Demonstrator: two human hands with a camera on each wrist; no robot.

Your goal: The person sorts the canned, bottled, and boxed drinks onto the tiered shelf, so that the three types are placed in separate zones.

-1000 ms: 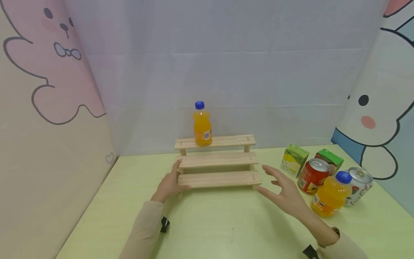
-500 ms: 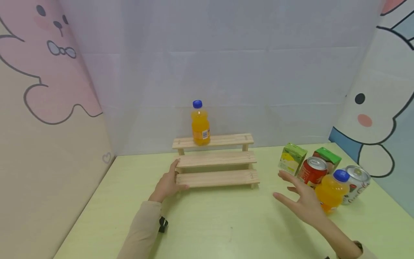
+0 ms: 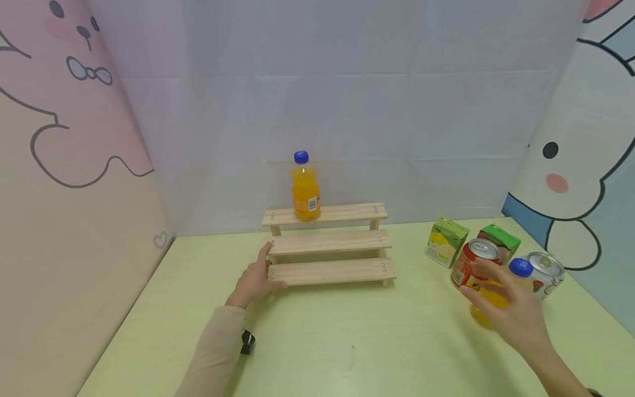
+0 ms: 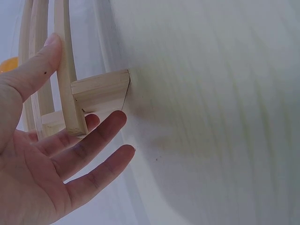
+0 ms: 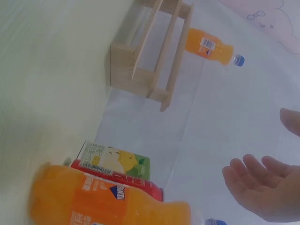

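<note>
Shifting rightward: right hand (image 3: 518, 314), fingers wide, holding nothing, now within reach of the orange bottle (image 5: 131, 204) (on the desk (image 3: 317, 347), beside a red can (image 3: 464, 267)). Left hand (image 3: 252, 283): fingers spread, touching the wooden rack (image 3: 332, 242).

We see a blue-capped orange bottle (image 3: 306, 193) and another orange bottle (image 5: 108, 199), a red can (image 3: 463, 266), a silver-topped white can (image 3: 548, 270), a green carton (image 3: 446, 242) with yellow fruit, a pale wood-grained rack (image 3: 329, 242), a yellow-green bench (image 3: 357, 331) and a pink cartoon figure (image 3: 94, 116) outlined in grey.
</note>
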